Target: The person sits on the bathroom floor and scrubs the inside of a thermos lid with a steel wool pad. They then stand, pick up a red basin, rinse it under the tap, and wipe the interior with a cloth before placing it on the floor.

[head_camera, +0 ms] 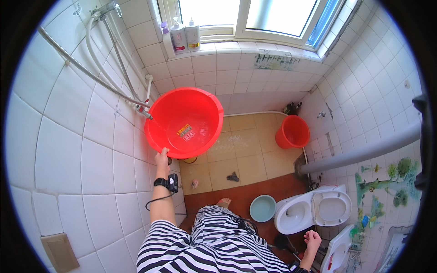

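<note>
My left hand (162, 159) grips the near rim of a large red plastic basin (205, 112), thumb over the edge. The basin is tilted towards me beside the left wall. At its left side, the tap (144, 112) points over the rim, and a thin stream of water appears to run inside. Shallow water and a printed sticker (185, 132) show at the bottom. My right hand (312, 240) hangs at the lower right with its fingers curled and nothing visible in them. It is nearest the white toilet (293, 213), apart from it.
A red bucket (292, 132) stands by the far right corner. A pale green basin (263, 208) sits on the red floor beside the toilet. A grey pipe (358, 150) slants across the right side, above a washbasin (336, 249). Pump bottles (179, 36) line the window sill.
</note>
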Tool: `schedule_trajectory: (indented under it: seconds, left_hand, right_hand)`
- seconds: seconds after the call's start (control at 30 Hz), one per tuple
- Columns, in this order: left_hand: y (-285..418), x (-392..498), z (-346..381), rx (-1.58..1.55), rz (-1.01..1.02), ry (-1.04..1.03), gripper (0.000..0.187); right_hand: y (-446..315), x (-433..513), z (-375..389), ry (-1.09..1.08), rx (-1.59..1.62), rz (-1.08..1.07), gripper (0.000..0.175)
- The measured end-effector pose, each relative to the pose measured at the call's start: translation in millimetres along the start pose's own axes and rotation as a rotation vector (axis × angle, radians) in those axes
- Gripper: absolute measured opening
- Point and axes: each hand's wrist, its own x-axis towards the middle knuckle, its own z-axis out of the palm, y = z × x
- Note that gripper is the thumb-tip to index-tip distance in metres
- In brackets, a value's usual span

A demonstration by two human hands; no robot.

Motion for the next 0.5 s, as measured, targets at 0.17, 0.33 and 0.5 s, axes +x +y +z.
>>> schedule_trajectory:
  seconds: [0.17,0.33,0.5]
  left_hand:
    - [10.5,32.3,15.3,0.056,0.109,0.039,0.014]
    - [15.1,31.8,20.4,0.091,0.112,0.079,0.014]
    - [-2.1,-7.7,33.1,0.199,0.324,0.26,0.021]
  right_hand:
    - [-6.9,-0.8,0.8,-0.01,0.0,0.003,0.019]
    - [-10.6,-5.1,-1.1,-0.021,0.024,0.007,0.018]
    - [-3.1,-10.6,-3.2,-0.012,0.006,0.007,0.02]
